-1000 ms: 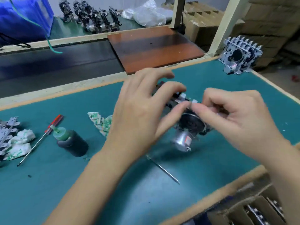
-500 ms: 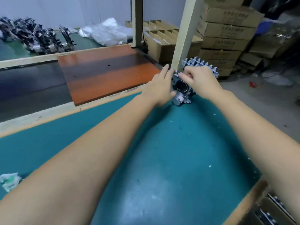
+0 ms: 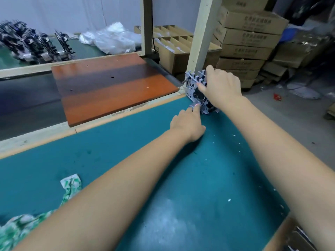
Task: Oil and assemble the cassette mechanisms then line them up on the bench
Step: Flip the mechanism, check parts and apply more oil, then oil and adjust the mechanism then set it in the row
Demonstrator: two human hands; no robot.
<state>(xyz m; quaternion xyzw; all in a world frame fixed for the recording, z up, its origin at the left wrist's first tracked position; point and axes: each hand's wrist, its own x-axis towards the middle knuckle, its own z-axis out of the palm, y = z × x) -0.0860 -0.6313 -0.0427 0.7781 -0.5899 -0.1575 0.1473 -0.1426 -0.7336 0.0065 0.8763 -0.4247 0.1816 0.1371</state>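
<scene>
Cassette mechanisms positioned upright at the far right corner of the table.

We see both arms extended across the teal table (image 3: pixel 181 196) to the cassette mechanisms (image 3: pixel 194 84), which stand on edge against the pale wooden post (image 3: pixel 201 38). Our right hand (image 3: pixel 222 87) rests over their top edge, fingers curled around it and the thumb laid on the near face. Our left hand (image 3: pixel 188 122) lies low on the table, its extended fingers touching the round silver motor (image 3: pixel 194 105) at the lower near side. A patterned cloth (image 3: pixel 71 183) lies near left; an orange board (image 3: pixel 112 86) lies beyond the table edge.
</scene>
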